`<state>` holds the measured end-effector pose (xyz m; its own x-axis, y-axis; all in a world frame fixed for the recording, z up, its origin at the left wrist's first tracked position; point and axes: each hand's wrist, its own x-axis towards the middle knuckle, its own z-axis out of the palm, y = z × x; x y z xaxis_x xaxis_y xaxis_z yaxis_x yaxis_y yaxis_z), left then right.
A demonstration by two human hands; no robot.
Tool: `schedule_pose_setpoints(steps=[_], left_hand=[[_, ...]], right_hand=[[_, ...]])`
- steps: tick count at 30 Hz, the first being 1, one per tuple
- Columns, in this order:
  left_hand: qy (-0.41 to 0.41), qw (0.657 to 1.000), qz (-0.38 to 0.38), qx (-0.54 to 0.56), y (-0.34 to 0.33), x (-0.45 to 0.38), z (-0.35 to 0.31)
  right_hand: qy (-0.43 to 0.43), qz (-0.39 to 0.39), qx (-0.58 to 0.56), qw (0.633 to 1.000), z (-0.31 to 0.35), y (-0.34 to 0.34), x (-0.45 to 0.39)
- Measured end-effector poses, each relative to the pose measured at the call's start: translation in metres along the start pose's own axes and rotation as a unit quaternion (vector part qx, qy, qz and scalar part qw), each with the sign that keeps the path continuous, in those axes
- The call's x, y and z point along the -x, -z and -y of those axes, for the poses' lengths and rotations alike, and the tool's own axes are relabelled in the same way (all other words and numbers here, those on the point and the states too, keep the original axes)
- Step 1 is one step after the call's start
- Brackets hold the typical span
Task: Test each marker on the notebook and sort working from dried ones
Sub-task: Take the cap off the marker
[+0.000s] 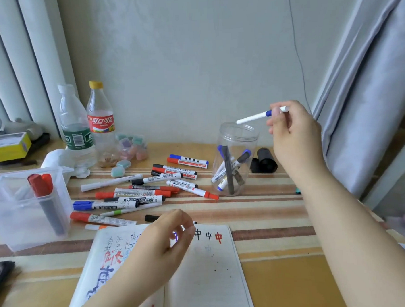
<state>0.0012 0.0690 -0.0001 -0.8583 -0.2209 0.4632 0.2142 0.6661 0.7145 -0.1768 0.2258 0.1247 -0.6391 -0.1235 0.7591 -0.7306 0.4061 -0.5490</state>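
Observation:
My right hand (291, 128) pinches a thin white marker with a blue band (253, 117), held in the air just above the mouth of a clear round jar (236, 138) that holds several markers. My left hand (168, 238) hovers over the open notebook (209, 276) with fingers loosely curled and nothing in them. The notebook pages carry black, red and blue test marks. A pile of loose markers (147, 190) lies on the table between the notebook and the bottles. A clear square tub (18, 219) at the left holds red-capped markers (41, 186).
Two plastic bottles (89, 125) stand at the back left beside a small box of pastel erasers (132, 144). A black cap or lid (265, 161) lies behind the jar. A yellow box (8, 148) sits at far left. A curtain (368, 99) hangs on the right.

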Motion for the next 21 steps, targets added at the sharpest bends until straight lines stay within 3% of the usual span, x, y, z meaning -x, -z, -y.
schedule_pose_setpoints(steps=[5, 9, 12, 15, 17, 19, 21], left_hand=[[-0.002, 0.999, 0.016, -0.039, 0.007, -0.012, -0.005], [0.015, 0.999, 0.010, -0.039, 0.010, -0.012, -0.004], [0.028, 0.999, 0.007, -0.044, 0.012, -0.012, 0.000], [0.048, 0.998, 0.005, -0.040, 0.010, -0.009, 0.007], [0.059, 0.998, -0.003, -0.032, 0.007, -0.006, 0.012], [0.058, 0.998, -0.025, -0.024, 0.004, -0.001, 0.016], [0.053, 0.997, -0.042, -0.026, 0.003, 0.003, 0.019]], right_hand=[[-0.050, 0.128, 0.124, 0.983, -0.028, -0.038, -0.034], [-0.097, 0.235, 0.226, 0.940, -0.038, -0.054, -0.028], [-0.081, 0.191, 0.229, 0.951, -0.030, -0.051, -0.019], [0.028, 0.084, 0.185, 0.979, -0.019, -0.049, 0.001], [0.086, 0.084, 0.130, 0.984, -0.012, -0.051, 0.017], [0.079, 0.192, 0.089, 0.974, -0.008, -0.060, 0.034], [0.051, 0.322, 0.117, 0.938, -0.013, -0.079, 0.054]])
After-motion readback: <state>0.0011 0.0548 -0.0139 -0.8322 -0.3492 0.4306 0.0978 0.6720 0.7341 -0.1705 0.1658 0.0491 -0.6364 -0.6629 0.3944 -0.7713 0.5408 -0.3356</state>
